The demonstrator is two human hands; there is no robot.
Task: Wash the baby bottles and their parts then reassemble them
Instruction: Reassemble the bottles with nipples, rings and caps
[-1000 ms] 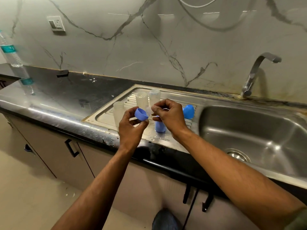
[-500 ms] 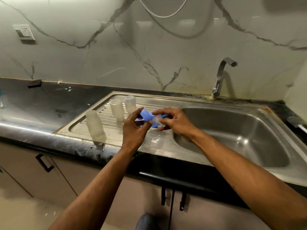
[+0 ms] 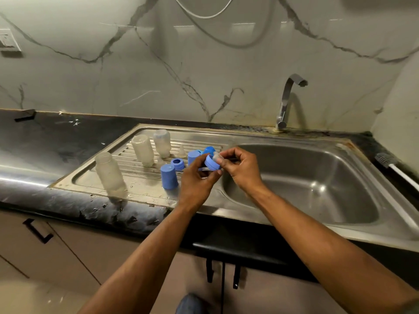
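My left hand (image 3: 196, 177) grips a blue screw ring (image 3: 211, 163) above the drainboard's right end. My right hand (image 3: 240, 168) pinches a clear teat (image 3: 218, 156) at the ring's opening. Three clear bottles stand upside down on the ribbed drainboard (image 3: 136, 184): one in front (image 3: 110, 172), two behind (image 3: 142, 150) (image 3: 162, 143). A blue cap (image 3: 169, 177) stands in front, two more blue caps (image 3: 193, 156) (image 3: 209, 150) behind my left hand. A second blue ring (image 3: 177, 163) lies flat. Two clear teats (image 3: 182, 151) (image 3: 160, 160) stand on the ribs.
The steel sink basin (image 3: 306, 184) lies to the right with the tap (image 3: 286, 98) behind it. A bottle brush (image 3: 390, 165) rests on the black counter at the far right. Cabinet handles (image 3: 37, 231) sit below the counter edge.
The view swung right. My hands stayed together, carrying the ring and teat rightward above the drainboard. The right hand now holds the teat at the ring's opening.
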